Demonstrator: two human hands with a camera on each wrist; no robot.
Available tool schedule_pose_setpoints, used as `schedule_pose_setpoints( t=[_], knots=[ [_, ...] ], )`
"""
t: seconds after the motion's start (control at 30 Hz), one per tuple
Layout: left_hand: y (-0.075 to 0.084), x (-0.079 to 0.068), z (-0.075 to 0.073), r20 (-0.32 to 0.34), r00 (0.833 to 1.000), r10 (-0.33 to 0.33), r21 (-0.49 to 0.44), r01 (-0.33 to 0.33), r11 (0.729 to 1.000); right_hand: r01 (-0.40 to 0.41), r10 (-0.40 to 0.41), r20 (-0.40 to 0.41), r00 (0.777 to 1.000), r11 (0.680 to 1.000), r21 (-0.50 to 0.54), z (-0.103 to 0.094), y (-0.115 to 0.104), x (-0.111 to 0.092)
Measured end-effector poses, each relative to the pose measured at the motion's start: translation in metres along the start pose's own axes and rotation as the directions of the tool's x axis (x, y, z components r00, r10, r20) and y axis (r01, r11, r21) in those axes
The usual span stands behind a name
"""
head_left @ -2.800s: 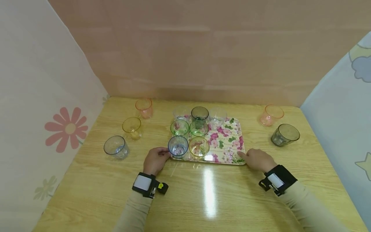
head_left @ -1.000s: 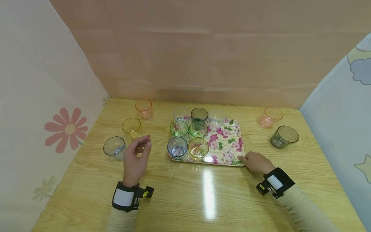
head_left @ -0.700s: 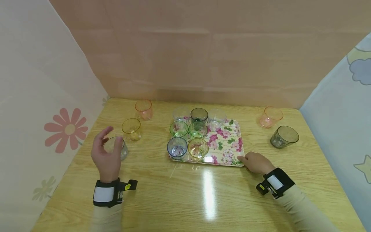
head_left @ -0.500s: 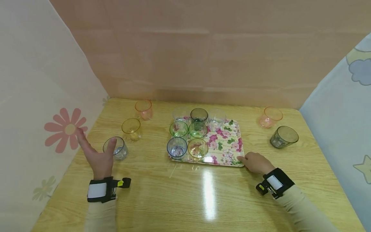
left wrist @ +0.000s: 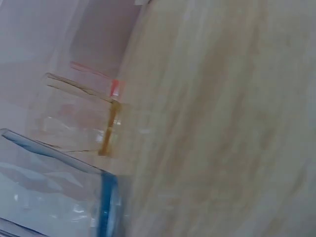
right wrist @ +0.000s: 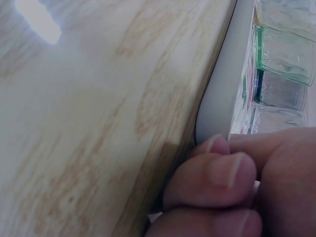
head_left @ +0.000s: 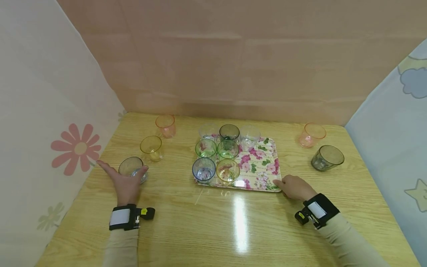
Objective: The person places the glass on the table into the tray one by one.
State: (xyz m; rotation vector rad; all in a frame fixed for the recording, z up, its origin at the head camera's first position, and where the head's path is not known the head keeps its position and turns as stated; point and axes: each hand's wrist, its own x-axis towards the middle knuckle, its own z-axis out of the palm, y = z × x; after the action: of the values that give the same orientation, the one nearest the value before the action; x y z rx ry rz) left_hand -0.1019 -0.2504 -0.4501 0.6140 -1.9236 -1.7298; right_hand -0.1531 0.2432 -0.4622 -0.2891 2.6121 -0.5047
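The left hand [head_left: 126, 187] is spread wide beside the bluish glass [head_left: 131, 167] on the bench's [head_left: 186, 230] left. The right hand [head_left: 296, 187] pinches the central flowered tray [head_left: 255, 168] at its near right corner.

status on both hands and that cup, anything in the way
Left hand open around grey-blue cup, contact unclear. Right hand grips tray corner. Cup upright, off tray. Yellow cup just behind it.

The cream tray [head_left: 248, 174] has a pink-and-green floral pattern, with a blue-rimmed glass [head_left: 204, 170] at its near left corner; toward the yellowish wood-grained worktop [head_left: 186, 230]'s left edge, a bluish glass [head_left: 131, 166], amber glass [head_left: 152, 148], pink glass [head_left: 165, 126]
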Motion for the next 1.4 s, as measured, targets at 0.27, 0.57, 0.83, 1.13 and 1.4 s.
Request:
schedule_pose_setpoints(
  t=[0.27, 0.57, 0.83, 1.13, 1.4],
  knots=[
    [-0.005, 0.000, 0.000, 0.023, 0.999, 0.039, -0.041, -0.038, 0.998, -0.001, 0.001, -0.007, 1.000, 1.000, 0.012, -0.001, -0.001, -0.001],
    [-0.008, -0.003, -0.001, 0.009, 0.998, -0.062, -0.015, 0.062, 0.998, -0.018, 0.018, 0.006, 1.000, 1.000, 0.012, 0.001, -0.002, -0.001],
    [-0.013, 0.001, -0.004, 0.066, 0.995, -0.077, 0.037, 0.074, 0.997, -0.008, 0.008, -0.002, 1.000, 1.000, 0.013, -0.001, -0.005, -0.004],
    [-0.040, 0.012, -0.003, 0.000, 1.000, -0.030, 0.026, 0.030, 0.999, 0.012, -0.012, -0.017, 1.000, 1.000, 0.002, -0.002, -0.006, -0.004],
    [-0.034, 0.003, -0.004, 0.000, 1.000, -0.021, 0.082, 0.021, 0.996, 0.020, -0.020, -0.018, 1.000, 1.000, 0.000, -0.002, -0.004, -0.003]
  ],
)
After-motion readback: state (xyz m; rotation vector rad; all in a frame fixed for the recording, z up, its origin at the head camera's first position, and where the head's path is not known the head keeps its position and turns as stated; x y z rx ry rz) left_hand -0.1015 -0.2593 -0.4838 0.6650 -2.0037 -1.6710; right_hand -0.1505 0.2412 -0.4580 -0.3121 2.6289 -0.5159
